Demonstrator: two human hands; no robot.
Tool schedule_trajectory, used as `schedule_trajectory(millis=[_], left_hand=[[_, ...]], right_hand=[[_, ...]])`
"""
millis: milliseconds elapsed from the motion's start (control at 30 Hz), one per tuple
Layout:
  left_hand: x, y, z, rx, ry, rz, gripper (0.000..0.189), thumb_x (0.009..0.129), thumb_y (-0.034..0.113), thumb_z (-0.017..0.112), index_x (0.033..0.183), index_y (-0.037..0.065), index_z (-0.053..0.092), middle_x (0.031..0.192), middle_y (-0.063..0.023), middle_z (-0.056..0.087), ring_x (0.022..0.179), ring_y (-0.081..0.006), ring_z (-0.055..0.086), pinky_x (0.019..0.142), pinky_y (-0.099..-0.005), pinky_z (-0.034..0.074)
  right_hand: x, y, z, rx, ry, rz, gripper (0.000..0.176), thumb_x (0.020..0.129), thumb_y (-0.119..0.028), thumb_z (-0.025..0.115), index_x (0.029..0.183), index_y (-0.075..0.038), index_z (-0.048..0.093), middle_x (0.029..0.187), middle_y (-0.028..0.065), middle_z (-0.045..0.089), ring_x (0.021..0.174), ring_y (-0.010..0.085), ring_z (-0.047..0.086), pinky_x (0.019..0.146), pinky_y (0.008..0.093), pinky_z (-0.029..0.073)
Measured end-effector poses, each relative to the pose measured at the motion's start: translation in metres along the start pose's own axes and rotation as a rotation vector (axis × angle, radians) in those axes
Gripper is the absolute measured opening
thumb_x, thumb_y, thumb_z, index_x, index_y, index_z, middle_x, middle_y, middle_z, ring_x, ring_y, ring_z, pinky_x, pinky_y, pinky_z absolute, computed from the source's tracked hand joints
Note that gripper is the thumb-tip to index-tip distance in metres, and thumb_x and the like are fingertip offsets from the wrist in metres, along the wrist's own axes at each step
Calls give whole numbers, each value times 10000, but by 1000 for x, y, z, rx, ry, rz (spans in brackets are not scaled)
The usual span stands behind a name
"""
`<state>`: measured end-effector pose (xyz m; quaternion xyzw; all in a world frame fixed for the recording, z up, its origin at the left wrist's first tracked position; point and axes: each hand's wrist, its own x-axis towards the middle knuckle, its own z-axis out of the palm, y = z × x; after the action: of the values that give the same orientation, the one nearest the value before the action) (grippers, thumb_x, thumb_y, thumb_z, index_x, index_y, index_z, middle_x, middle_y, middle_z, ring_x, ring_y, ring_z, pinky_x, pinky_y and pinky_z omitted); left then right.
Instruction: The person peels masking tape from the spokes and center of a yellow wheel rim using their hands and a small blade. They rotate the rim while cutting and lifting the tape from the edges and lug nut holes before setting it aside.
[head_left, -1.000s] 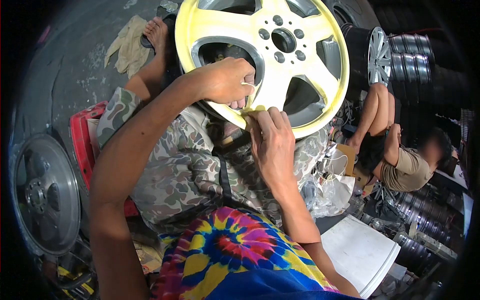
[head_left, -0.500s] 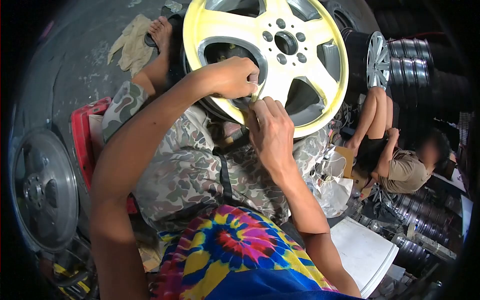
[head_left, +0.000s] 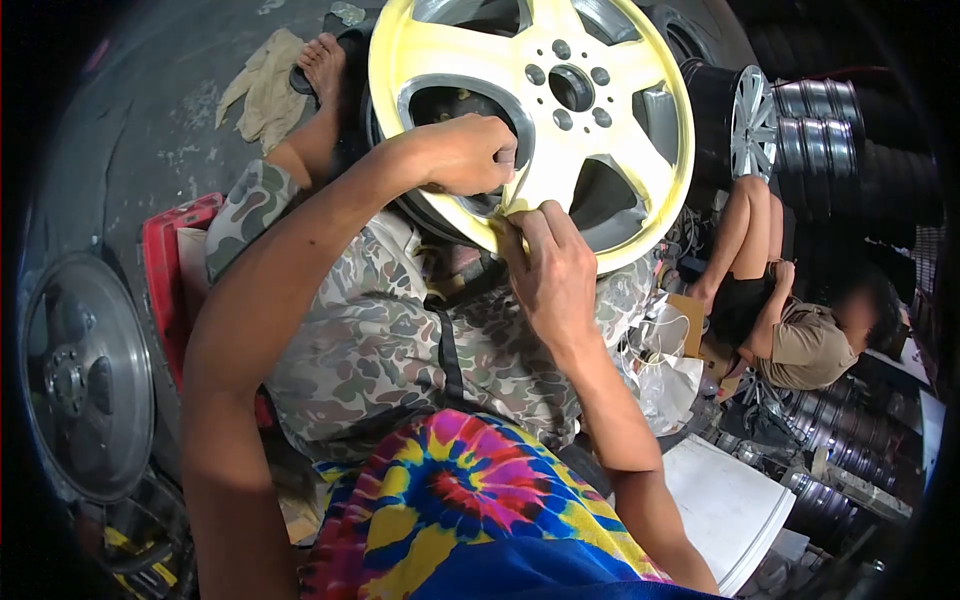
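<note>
The round, pale yellow metal wheel [head_left: 545, 170] sits past the lap [head_left: 400, 330]. Right hand [head_left: 555, 280], half curled, touches its near rim; left hand [head_left: 465, 155], curled, is farther in. I can't tell what they hold.

the yellow wheel [head_left: 545, 165] is cut off at the top

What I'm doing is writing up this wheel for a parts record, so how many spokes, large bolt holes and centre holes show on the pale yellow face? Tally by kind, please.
Spokes: 5
Large bolt holes: 5
Centre hole: 1
Total: 11
</note>
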<state>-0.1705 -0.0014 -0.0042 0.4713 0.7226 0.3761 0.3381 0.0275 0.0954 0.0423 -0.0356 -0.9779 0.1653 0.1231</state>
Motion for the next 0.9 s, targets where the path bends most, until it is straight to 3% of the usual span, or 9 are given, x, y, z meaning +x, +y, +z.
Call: schedule_trajectory(millis=[133,233,300,400,567,700,800,900], left_hand=[[3,-2,2,21,-10,-20,268,923,204,691,997,-49,735,937,-247,748,857,-357,726,780,-433,546],[4,-3,2,36,-16,-24,269,926,209,689,1005,-44,739,960,-251,754,871,-376,731,787,-438,550],[3,-3,1,44,0,1,266,928,205,683,1010,-41,740,962,-252,755,877,-382,734,789,-442,551],[2,3,1,52,-8,21,262,932,200,671,1017,-39,739,962,-253,757,888,-389,739,792,-448,553],[2,4,0,55,-4,-9,264,934,197,658,1020,-39,738,961,-249,760,882,-382,739,792,-447,554],[5,-2,2,32,-27,-27,261,926,198,667,1002,-44,729,938,-250,758,860,-375,734,782,-441,552],[8,-5,5,17,-20,-5,257,920,197,673,991,-46,721,918,-251,754,851,-371,733,775,-442,551],[3,-2,0,31,-11,-15,251,916,196,673,982,-43,716,910,-251,751,849,-373,734,769,-445,549]], right_hand=[[11,4,-2,-39,-43,-56,160,881,-20,743,961,-3,605,902,159,559,828,370,631,710,482,516],[14,8,-4,-22,-15,-90,157,877,2,750,1020,-2,684,891,156,590,778,369,657,675,458,521],[11,11,-13,68,8,45,118,895,3,722,979,18,641,911,172,581,812,396,640,713,486,513],[1,6,-17,119,3,92,104,903,8,716,988,22,657,914,179,587,798,405,640,710,486,511],[3,2,-8,76,-24,53,101,915,-16,726,973,16,650,899,176,578,791,399,639,699,488,509],[14,5,-7,-59,-33,-63,135,875,-31,735,958,2,634,893,167,581,823,374,654,703,482,524],[26,8,-11,-115,-23,-185,99,889,-4,730,978,-11,687,888,152,619,759,364,664,677,444,532],[30,13,-29,-14,-1,-25,87,898,-14,705,964,-10,649,892,159,589,803,380,649,703,479,521]])
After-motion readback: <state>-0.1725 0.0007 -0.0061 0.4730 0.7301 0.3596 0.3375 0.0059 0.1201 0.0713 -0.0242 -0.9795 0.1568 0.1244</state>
